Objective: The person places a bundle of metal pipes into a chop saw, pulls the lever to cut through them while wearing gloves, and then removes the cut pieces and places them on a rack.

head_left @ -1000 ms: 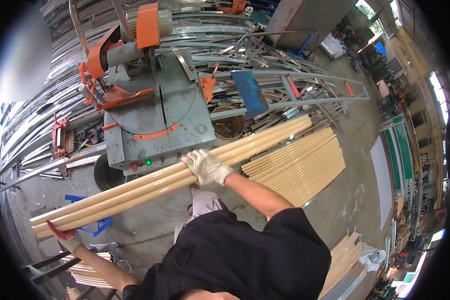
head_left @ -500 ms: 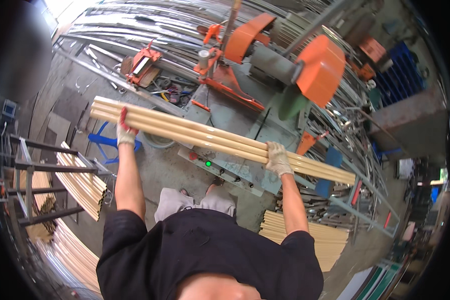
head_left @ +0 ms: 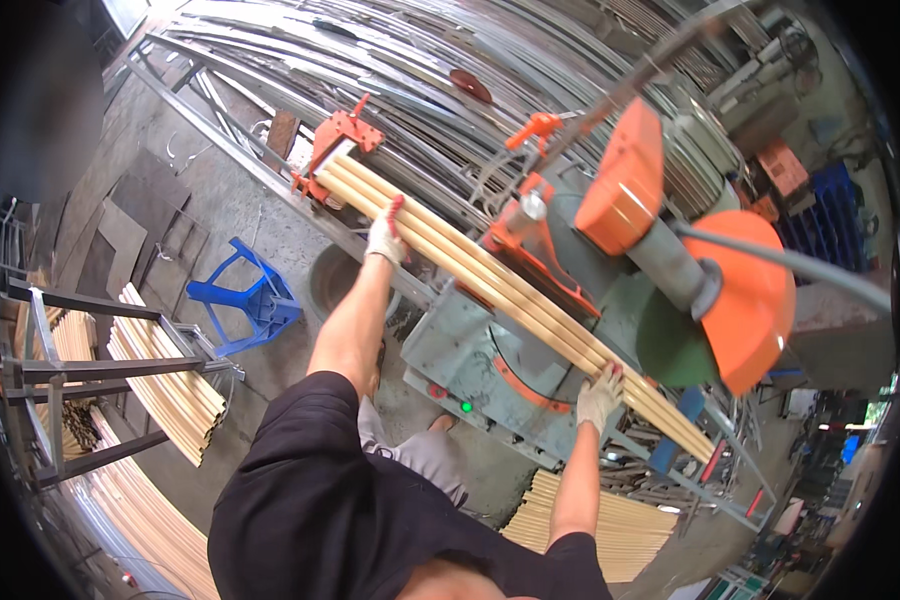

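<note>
A bundle of long beige tubes (head_left: pixel 480 275) lies slantwise across the green-grey bed of a cut-off saw (head_left: pixel 440 330). My gloved left hand (head_left: pixel 386 232) is closed around the bundle near its far left end. That end is at an orange end stop (head_left: pixel 345 135) on the side rail. Toward the near right end, my gloved right hand (head_left: pixel 600 396) grips the same tubes from the near side. Along their far side runs the orange vise fence (head_left: pixel 550 265). The dark green saw disc (head_left: pixel 675 335) and its orange guard (head_left: pixel 745 310) stand just beyond my right hand.
A blue plastic stool (head_left: pixel 255 305) and a bucket (head_left: pixel 335 280) stand left of the saw. More beige tubes lie on a dark metal rack (head_left: pixel 90 370) at the left and in a stack (head_left: pixel 590 530) at the lower right. Metal lengths (head_left: pixel 390 75) fill the far side.
Both hands have carried the tubes forward onto the saw bed, their left end now at the orange end stop. My view has turned, and my right hand is nearer the disc.
</note>
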